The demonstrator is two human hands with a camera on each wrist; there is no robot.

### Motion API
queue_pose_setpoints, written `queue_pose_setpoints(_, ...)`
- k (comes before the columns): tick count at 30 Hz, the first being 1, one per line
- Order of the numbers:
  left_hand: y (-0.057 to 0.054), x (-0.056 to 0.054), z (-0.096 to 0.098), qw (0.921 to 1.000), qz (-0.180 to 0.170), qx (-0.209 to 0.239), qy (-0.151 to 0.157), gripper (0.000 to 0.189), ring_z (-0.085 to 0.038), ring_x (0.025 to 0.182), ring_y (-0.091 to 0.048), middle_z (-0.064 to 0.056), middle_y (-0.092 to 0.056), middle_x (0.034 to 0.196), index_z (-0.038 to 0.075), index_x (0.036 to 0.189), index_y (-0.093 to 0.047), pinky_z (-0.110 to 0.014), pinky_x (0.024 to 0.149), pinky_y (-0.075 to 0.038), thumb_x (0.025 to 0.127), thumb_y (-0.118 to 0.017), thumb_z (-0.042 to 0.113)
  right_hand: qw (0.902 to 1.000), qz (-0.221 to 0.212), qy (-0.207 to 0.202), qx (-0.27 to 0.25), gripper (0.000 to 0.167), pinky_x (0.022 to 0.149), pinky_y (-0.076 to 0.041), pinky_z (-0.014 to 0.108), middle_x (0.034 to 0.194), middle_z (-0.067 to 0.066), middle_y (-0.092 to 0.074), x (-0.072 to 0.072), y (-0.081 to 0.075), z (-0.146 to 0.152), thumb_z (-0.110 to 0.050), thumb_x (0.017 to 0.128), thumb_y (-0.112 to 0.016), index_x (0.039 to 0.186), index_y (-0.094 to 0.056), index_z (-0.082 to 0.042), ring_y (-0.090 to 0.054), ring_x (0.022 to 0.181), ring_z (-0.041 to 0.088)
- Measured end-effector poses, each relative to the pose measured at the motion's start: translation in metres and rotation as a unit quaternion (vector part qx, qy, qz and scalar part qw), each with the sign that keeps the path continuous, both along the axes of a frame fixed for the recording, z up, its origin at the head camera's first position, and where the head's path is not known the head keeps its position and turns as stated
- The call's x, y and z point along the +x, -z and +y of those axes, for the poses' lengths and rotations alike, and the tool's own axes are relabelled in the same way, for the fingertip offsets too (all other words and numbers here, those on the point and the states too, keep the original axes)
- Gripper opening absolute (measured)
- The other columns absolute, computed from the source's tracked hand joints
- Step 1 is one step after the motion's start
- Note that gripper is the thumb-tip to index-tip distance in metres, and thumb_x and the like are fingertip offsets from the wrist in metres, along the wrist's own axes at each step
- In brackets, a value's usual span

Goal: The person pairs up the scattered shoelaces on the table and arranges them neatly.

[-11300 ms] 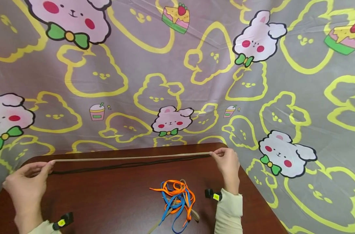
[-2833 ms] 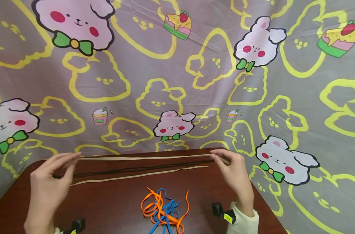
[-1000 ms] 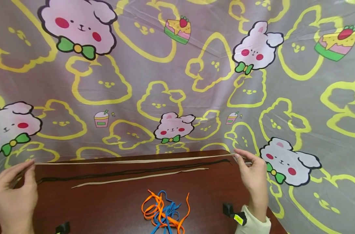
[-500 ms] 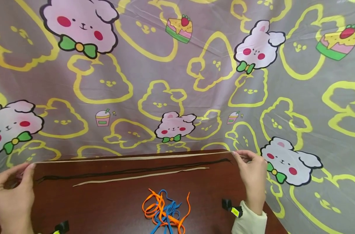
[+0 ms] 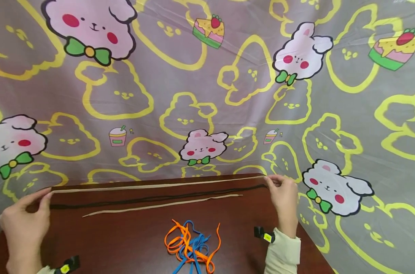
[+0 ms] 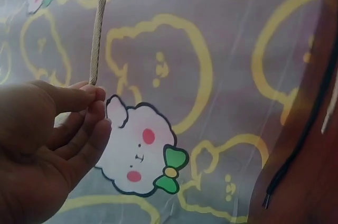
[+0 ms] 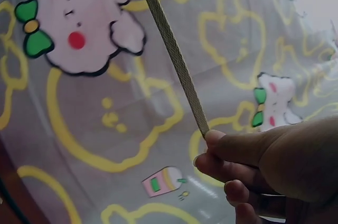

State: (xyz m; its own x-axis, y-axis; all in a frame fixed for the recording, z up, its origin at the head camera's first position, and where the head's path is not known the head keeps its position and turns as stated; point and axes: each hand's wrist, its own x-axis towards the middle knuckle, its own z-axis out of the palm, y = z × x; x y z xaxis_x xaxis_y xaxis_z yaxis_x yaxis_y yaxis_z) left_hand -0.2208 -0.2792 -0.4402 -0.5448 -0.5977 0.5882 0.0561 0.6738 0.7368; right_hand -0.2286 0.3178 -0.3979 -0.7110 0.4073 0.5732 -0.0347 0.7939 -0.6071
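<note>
A flat beige shoelace point(image 5: 159, 186) is stretched nearly straight between both hands over the far side of the table. Thumb and fingertips of the left hand point(image 5: 26, 220) pinch one end; in the left wrist view the lace rises from that pinch. The right hand point(image 5: 284, 198) pinches the other end between thumb and index finger, its remaining fingers loosely bent in the right wrist view. Just nearer than the held lace, black shoelaces point(image 5: 152, 199) lie side by side across the table. A second beige shoelace point(image 5: 159, 207) lies parallel in front of them.
An orange shoelace point(image 5: 209, 263) and blue shoelaces point(image 5: 197, 243) form a tangled heap near the front middle of the dark wooden table point(image 5: 118, 239). A cartoon-printed cloth point(image 5: 234, 114) hangs behind and along the right side.
Since the oldest frame, a beige lace has come to lie in front of the black ones, and the heap shows no beige. In the last half second both hands have drawn slightly inward.
</note>
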Motion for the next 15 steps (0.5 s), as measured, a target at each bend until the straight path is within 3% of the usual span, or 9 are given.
queue_pose_setpoints(2, 0.000, -0.001, -0.002, 0.9991, -0.033, -0.022, 0.015, 0.020, -0.040, 0.114, -0.062, -0.008, -0.076, 0.111, -0.007, 0.110, -0.073, -0.056, 0.103, -0.033, 0.097, -0.067, 0.007, 0.9999, -0.005, -0.003, 0.011, 0.018, 0.063, -0.050, 0.037, 0.083, 0.014, -0.076, -0.007, 0.005, 0.002, -0.019, 0.092, -0.077, 0.096, -0.080, -0.002, -0.070, 0.074, 0.026)
queue_pose_setpoints(4, -0.001, -0.003, -0.005, 0.9961, -0.061, -0.053, 0.036, 0.019, -0.056, 0.106, -0.056, -0.035, -0.066, 0.110, -0.012, 0.109, -0.071, -0.063, 0.099, -0.030, 0.097, -0.066, 0.002, 0.9997, -0.012, -0.004, 0.020, 0.019, 0.064, -0.051, 0.041, 0.084, 0.015, -0.076, -0.013, 0.010, 0.004, -0.021, 0.093, -0.076, 0.098, -0.080, -0.003, -0.071, 0.076, 0.028)
queue_pose_setpoints(8, 0.004, -0.008, -0.013, 0.9870, -0.100, -0.108, 0.066, 0.016, -0.058, 0.101, -0.058, -0.036, -0.067, 0.104, -0.013, 0.104, -0.069, -0.063, 0.094, -0.035, 0.094, -0.066, -0.001, 0.9984, -0.037, -0.008, 0.042, 0.022, 0.062, -0.051, 0.044, 0.085, 0.012, -0.077, -0.026, 0.022, 0.009, -0.028, 0.094, -0.076, 0.097, -0.080, -0.006, -0.071, 0.075, 0.028)
queue_pose_setpoints(11, 0.014, -0.012, -0.020, 0.9784, -0.085, -0.162, 0.097, 0.010, -0.056, 0.086, -0.063, -0.034, -0.069, 0.090, -0.013, 0.095, -0.069, -0.058, 0.076, -0.043, 0.089, -0.070, -0.005, 0.9964, -0.066, -0.015, 0.052, 0.022, 0.057, -0.049, 0.040, 0.084, 0.008, -0.077, -0.034, 0.031, 0.011, -0.031, 0.094, -0.075, 0.094, -0.080, -0.009, -0.070, 0.073, 0.025)
queue_pose_setpoints(15, 0.029, -0.019, -0.028, 0.9638, -0.087, -0.208, 0.142, 0.005, -0.044, 0.059, -0.061, -0.024, -0.068, 0.073, -0.007, 0.087, -0.069, -0.046, 0.051, -0.038, 0.085, -0.073, -0.005, 0.9920, -0.101, -0.030, 0.070, 0.023, 0.051, -0.045, 0.034, 0.080, 0.004, -0.076, -0.045, 0.046, 0.016, -0.034, 0.093, -0.076, 0.089, -0.079, -0.012, -0.067, 0.064, 0.019)
